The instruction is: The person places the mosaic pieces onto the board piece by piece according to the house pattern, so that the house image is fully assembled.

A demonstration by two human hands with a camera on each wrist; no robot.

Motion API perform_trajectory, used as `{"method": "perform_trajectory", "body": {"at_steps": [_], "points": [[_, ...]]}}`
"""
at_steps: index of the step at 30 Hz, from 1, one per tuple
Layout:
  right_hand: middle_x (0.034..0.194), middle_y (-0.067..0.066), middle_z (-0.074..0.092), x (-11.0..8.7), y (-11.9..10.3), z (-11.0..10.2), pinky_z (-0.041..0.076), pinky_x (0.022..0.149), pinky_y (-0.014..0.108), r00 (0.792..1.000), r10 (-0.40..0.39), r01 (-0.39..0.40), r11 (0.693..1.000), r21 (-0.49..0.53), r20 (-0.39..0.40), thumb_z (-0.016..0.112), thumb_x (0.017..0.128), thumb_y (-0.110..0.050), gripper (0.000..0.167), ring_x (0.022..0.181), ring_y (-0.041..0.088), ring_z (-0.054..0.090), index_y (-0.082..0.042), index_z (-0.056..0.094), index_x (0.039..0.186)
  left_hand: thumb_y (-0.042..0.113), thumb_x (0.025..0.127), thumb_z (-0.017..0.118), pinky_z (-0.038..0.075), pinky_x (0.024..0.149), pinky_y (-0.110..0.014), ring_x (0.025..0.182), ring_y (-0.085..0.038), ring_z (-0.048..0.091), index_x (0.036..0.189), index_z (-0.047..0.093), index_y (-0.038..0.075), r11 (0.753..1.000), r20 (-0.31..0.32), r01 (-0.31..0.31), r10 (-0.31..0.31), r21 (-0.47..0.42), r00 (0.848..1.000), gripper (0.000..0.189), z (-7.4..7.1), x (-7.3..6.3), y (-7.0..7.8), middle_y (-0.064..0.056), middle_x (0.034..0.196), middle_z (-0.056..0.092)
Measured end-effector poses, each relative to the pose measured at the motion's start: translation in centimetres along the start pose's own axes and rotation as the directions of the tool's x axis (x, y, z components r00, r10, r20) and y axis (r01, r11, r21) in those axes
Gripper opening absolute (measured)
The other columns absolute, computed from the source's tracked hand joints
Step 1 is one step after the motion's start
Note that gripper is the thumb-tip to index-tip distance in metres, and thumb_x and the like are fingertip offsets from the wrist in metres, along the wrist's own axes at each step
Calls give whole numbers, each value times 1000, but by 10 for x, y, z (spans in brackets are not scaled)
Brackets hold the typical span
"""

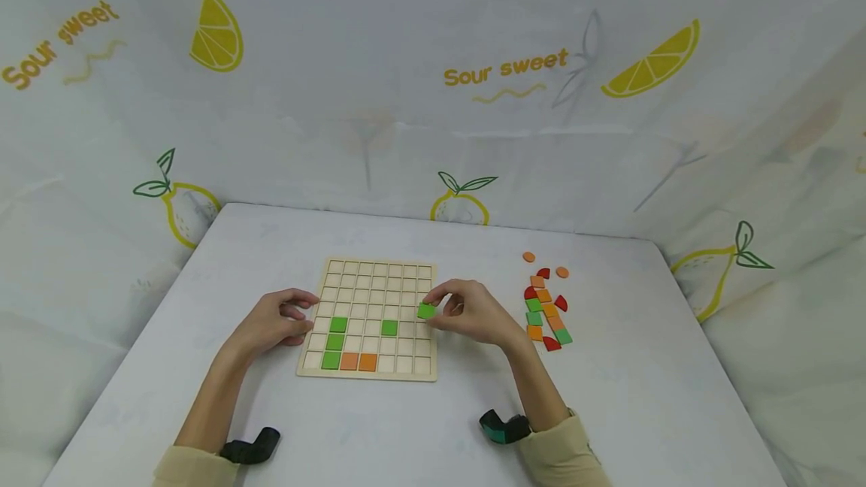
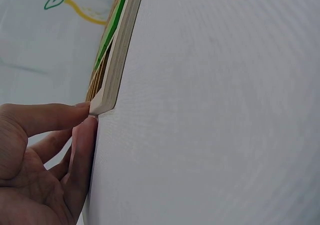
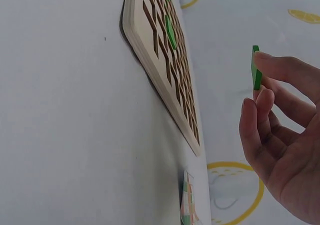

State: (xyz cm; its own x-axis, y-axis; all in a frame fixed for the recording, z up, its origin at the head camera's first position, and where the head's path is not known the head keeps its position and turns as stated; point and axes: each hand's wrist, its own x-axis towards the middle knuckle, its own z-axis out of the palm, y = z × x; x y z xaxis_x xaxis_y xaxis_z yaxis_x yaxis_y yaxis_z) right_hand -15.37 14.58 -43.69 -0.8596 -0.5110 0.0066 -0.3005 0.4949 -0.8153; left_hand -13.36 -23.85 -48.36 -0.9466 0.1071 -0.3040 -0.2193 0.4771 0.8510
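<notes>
A pale wooden grid board (image 1: pixel 368 379) lies flat on the table. Set in its cells are several green square tiles (image 1: pixel 334 342) on the left, another green tile (image 1: pixel 389 328) right of centre, and two orange tiles (image 1: pixel 358 361) in the front row. My left hand (image 1: pixel 274 318) holds the board's left edge with thumb and fingertips, as the left wrist view shows at the wooden rim (image 2: pixel 117 70). Above the board's right edge, my right hand (image 1: pixel 473 313) pinches a green square tile (image 3: pixel 256 70) between thumb and fingers. Its other fingers are curled.
Right of the board lies a loose cluster of orange and green squares (image 1: pixel 549 310) with red quarter-circles (image 1: pixel 561 303). Two orange discs (image 1: pixel 529 257) lie behind them. A lemon-printed white curtain (image 1: pixel 338 96) surrounds the table (image 1: pixel 379 442). Each wrist wears a black device (image 1: pixel 252 447).
</notes>
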Motion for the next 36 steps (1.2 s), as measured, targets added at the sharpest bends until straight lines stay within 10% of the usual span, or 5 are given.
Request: {"method": "perform_trajectory", "body": {"at_steps": [36], "points": [[106, 5, 80, 25, -11, 58, 53, 66, 18, 979, 11, -6, 1000, -25, 203, 87, 88, -10, 24, 69, 5, 62, -7, 80, 110, 5, 93, 78, 67, 70, -29, 94, -19, 63, 142, 64, -1, 1000, -4, -8, 8, 1, 1000, 52, 0, -1, 2, -18, 124, 63]]}}
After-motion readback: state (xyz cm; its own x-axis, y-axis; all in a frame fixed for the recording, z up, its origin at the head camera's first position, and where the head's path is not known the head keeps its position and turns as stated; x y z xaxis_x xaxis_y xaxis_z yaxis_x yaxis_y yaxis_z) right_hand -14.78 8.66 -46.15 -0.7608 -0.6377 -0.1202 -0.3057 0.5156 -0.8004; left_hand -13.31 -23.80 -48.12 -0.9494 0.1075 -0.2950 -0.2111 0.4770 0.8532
